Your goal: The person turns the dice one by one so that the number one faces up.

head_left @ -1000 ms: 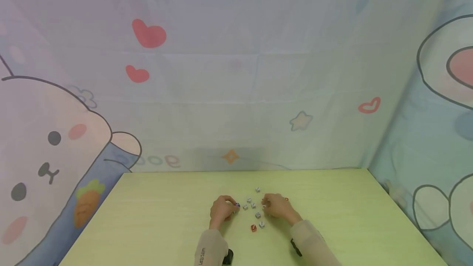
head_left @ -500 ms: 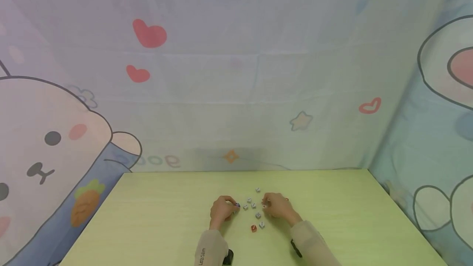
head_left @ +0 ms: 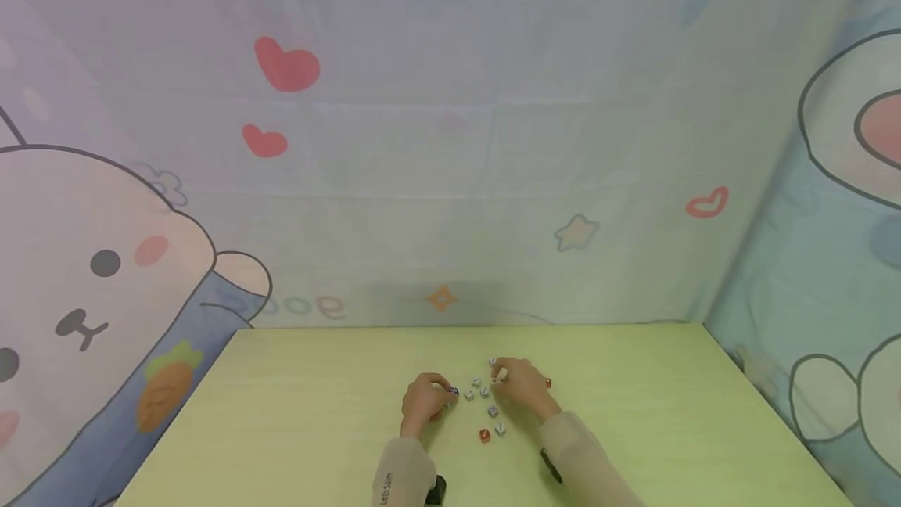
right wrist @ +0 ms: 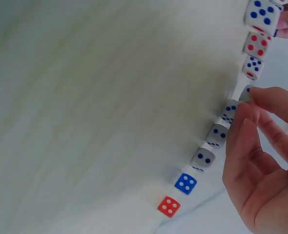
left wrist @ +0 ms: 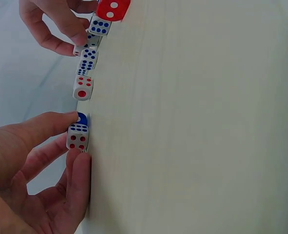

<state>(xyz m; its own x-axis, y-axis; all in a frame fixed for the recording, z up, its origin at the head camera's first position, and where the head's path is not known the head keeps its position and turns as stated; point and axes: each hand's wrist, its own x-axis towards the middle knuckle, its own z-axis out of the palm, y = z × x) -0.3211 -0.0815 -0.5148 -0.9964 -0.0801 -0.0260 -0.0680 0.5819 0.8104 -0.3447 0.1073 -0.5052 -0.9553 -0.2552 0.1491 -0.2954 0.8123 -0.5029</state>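
Observation:
At the left of the group my left hand (head_left: 426, 400) pinches a blue die (left wrist: 82, 118) and a white die (left wrist: 78, 135) with blue and red pips, stacked between index finger and thumb in the left wrist view. My right hand (head_left: 522, 383) holds a small white die (right wrist: 246, 93) between thumb and index finger. Close under it in the right wrist view is another white die (right wrist: 229, 111), partly covered by the thumb. Several loose white dice, such as one with red pips (right wrist: 257, 45), lie between the two hands.
On the pale table (head_left: 317, 413) a red die (head_left: 485, 436) and a white die (head_left: 500, 429) lie nearest the body. Another red die (head_left: 548, 382) sits just beyond my right hand, near a second blue die (right wrist: 186, 184). A printed cloth (head_left: 450, 217) hangs behind.
My right hand has moved slightly left and farther from the body, with a white die at its fingertips. My left hand has kept its place and its pinch on the dice.

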